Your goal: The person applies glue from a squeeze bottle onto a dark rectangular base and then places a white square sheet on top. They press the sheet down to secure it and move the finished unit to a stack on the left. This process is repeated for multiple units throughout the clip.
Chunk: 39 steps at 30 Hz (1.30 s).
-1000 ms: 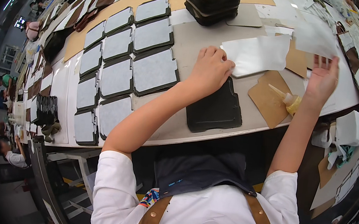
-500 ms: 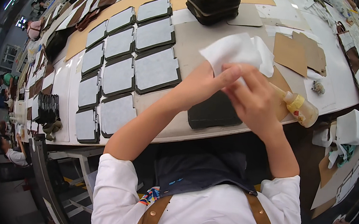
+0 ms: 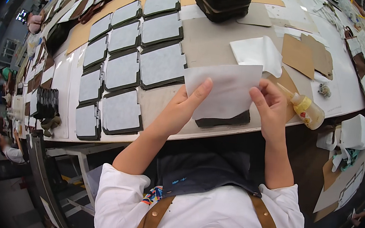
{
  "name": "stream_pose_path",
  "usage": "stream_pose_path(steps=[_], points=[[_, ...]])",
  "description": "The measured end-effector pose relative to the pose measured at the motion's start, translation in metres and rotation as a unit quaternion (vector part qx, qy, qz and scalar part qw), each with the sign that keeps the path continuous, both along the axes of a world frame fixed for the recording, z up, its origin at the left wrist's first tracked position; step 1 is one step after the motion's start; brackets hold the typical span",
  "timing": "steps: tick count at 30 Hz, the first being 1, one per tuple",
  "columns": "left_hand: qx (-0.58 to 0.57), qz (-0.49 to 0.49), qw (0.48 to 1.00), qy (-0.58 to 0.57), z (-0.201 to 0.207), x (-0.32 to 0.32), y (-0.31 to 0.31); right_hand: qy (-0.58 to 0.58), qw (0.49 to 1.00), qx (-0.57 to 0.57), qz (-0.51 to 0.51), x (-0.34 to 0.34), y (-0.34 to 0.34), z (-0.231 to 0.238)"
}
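Observation:
A thin white sheet [image 3: 224,91] is stretched between my two hands, raised over a black panel [image 3: 223,120] at the table's near edge. My left hand [image 3: 189,100] pinches its left side, thumb on top. At its right edge, my right hand [image 3: 269,107] grips with thumb and fingers. The sheet covers most of the black panel. Just beyond it lies a small pile of white sheets [image 3: 258,55]. Close to the right hand, a plastic glue bottle [image 3: 308,112] with yellow tape lies on its side, its nozzle toward the hand.
To the left, rows of black panels topped with pale sheets [image 3: 119,108] cover the table. A tall stack of black pieces [image 3: 223,3] stands at the back. Brown cardboard pieces [image 3: 299,55] lie at right. Other people [image 3: 16,153] work at far left.
One white sheet has come away from the pile and is now spread flat between my hands, lower and nearer me. My hands have moved apart; the pile stays on the table.

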<state>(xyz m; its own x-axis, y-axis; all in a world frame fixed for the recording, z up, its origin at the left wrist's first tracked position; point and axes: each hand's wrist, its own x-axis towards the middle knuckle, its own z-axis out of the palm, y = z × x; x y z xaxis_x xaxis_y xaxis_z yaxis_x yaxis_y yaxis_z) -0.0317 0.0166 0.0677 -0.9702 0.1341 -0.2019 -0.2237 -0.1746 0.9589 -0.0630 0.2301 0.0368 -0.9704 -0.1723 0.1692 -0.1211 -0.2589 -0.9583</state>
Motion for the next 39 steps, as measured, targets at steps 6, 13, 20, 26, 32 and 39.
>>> stream_pose_path(steps=[6,13,20,26,32,39], points=[[-0.041,-0.026,0.999,0.015,-0.037,-0.004,-0.012,-0.049,0.995,0.083,-0.034,0.009,-0.001,-0.01],[-0.017,0.001,0.997,0.076,-0.047,0.004,-0.002,-0.039,0.99,0.12,-0.064,0.017,-0.001,-0.017],[-0.035,-0.044,0.995,0.082,-0.042,0.009,-0.002,-0.049,0.988,0.14,-0.045,0.018,0.011,-0.022],[-0.049,0.003,0.991,0.124,-0.047,0.011,0.003,-0.11,0.993,0.032,-0.034,0.025,-0.002,-0.009],[-0.073,-0.006,0.997,0.012,-0.054,0.028,-0.005,-0.103,0.984,0.137,-0.04,0.029,0.01,-0.026],[-0.343,0.083,0.917,0.187,-0.07,0.033,-0.006,-0.002,0.946,0.309,-0.096,0.018,-0.009,-0.029]])
